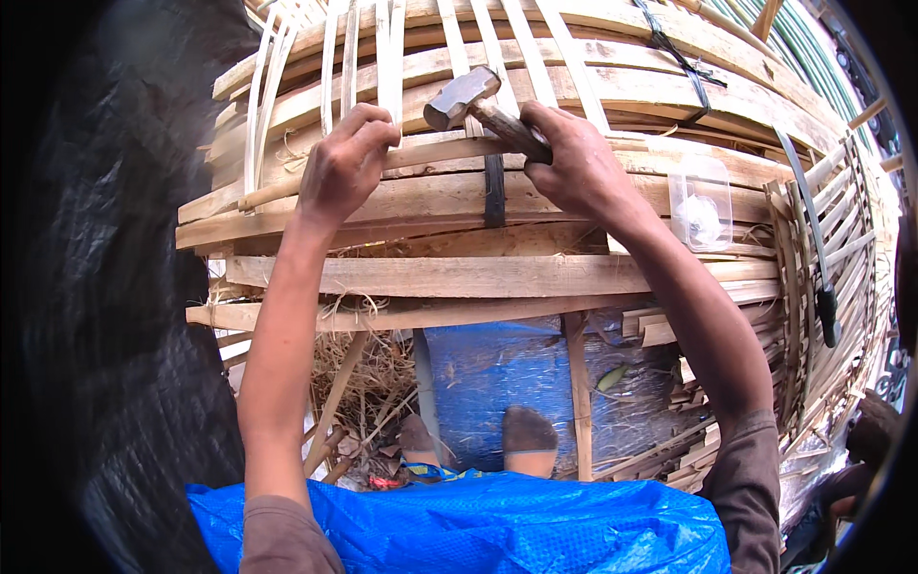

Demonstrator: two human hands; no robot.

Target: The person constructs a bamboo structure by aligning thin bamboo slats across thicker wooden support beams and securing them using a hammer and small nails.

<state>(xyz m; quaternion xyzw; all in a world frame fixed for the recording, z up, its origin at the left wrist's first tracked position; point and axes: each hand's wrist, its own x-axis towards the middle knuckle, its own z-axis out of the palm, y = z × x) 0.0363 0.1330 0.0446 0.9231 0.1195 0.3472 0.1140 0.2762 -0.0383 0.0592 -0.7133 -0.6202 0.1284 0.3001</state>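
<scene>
Hammer (490, 115) is above the wood stack, its metal head to the left and its handle in your right hand (579, 163), whose fingers are closed around the handle. Your left hand (346, 163) is over the crosswise strip (445, 151); its fingers are curled narrow, with the tips near each other, but you should note that I cannot tell whether they pinch that strip or something small. Principal hazard: the hammer head lies near your left fingertips, so a glancing or mistimed swing could catch them. Your right grip appears close to the head, which could weaken control of any blow. Secondary hazard: the crosswise strip is slender and could split or skid if struck off-centre or poorly held. Your pale upright strips (526, 48) stand beyond it side by side, and a jolt might knock them out of line. Beneath, the stacked beams (449, 275) show gaps; the black strap (494, 191) binds some of them, yet loose pieces could shift under impact. To your right, the clear plastic tub (684, 177) sits on the timber beside your forearm and could be tipped by a wide elbow; its white contents cannot be identified. Further out, the long tool with a black handle (828, 311) could snag a sleeve. Below, your foot (530, 435) would be exposed to a dropped hammer.
</scene>
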